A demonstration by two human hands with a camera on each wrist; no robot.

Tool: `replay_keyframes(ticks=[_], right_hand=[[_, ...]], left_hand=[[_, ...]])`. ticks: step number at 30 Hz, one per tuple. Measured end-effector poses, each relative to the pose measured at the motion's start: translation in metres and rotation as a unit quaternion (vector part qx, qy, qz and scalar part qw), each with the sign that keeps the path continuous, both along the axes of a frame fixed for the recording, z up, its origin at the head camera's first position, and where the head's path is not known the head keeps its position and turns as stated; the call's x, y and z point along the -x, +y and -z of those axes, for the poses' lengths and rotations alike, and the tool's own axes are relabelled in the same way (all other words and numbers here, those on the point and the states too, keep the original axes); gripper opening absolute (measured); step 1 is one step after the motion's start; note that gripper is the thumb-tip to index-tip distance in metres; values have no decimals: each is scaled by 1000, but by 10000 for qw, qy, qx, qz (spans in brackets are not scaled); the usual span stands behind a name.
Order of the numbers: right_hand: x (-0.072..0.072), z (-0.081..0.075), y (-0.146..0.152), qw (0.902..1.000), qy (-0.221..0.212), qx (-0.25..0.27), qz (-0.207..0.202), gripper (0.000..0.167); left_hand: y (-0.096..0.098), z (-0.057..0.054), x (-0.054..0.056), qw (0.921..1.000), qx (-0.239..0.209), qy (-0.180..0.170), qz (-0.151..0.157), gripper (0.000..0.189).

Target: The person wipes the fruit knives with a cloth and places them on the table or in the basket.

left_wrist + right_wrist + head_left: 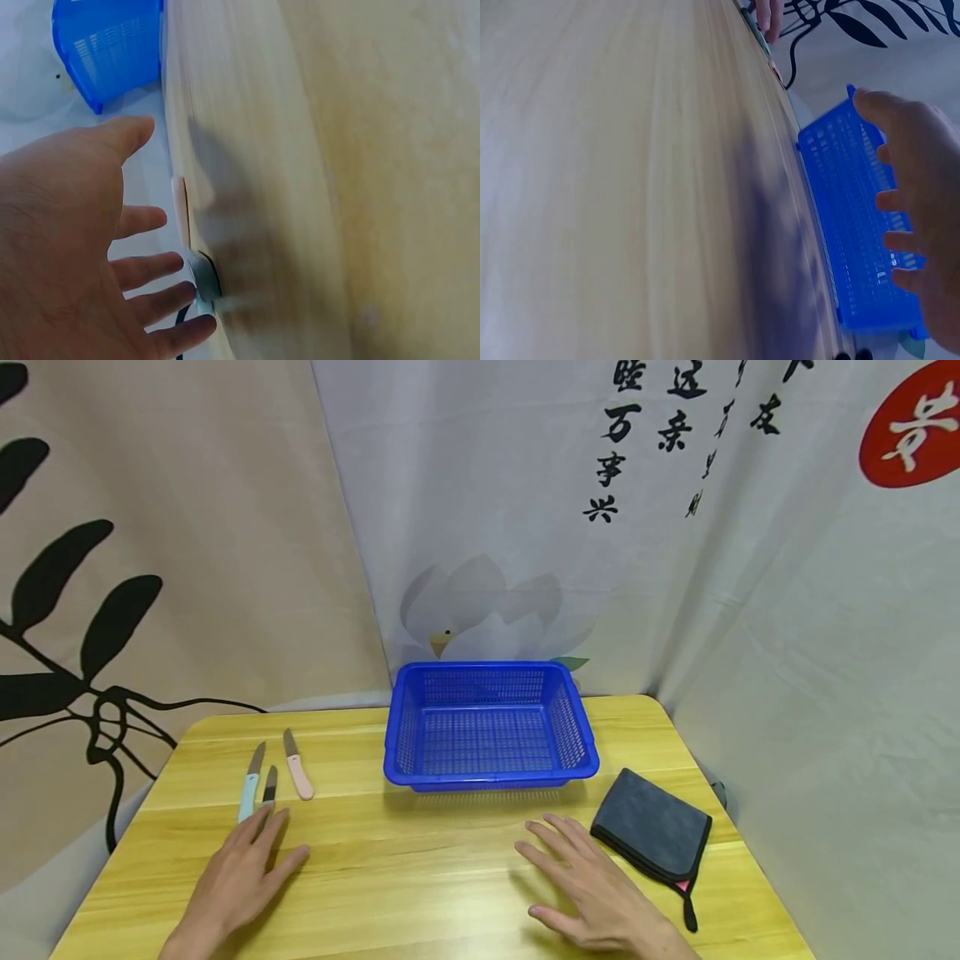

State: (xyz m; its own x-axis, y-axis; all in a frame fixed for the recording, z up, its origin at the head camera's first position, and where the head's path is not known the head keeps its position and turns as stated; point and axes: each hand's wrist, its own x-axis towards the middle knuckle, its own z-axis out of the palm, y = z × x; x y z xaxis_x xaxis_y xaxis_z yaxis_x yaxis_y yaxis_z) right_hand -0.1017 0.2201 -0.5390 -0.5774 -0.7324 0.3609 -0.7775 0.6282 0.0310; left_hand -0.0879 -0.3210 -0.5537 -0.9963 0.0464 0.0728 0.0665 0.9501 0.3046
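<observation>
My left hand (236,878) is over the table's left side, fingers spread and holding nothing. Its fingertips are right at the handles of two small knives: one with a light blue handle (248,795) and a shorter one whose blade (271,781) shows while my fingers partly cover its handle. Just beyond them lies a third knife with a pink handle (300,778). At the right, my right hand (592,889) hovers above the tabletop with fingers apart and nothing in them. Nearest to it is a folded dark grey cloth (656,821) with black edging and a hanging loop.
A blue plastic mesh basket (491,777) stands at the table's back middle, in front of a printed curtain (487,485). The light wooden table (420,877) has its right edge beyond the cloth, close to a pale hanging sheet (847,693).
</observation>
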Motion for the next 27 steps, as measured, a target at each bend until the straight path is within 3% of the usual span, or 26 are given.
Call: replay_keyframes(ticks=[6,17,27], right_hand=[[2,-1,16,9996,-90,63,277,92],[10,2,55,9966,-183,401,703,86],[18,5,81,9913,-401,386,1196,80]], left_hand=[[-3,1,3,9997,-172,127,-94,75],[-11,4,14,9948,-478,875,-201,53],[-19,3,22,9918,-378,1174,-328,49]])
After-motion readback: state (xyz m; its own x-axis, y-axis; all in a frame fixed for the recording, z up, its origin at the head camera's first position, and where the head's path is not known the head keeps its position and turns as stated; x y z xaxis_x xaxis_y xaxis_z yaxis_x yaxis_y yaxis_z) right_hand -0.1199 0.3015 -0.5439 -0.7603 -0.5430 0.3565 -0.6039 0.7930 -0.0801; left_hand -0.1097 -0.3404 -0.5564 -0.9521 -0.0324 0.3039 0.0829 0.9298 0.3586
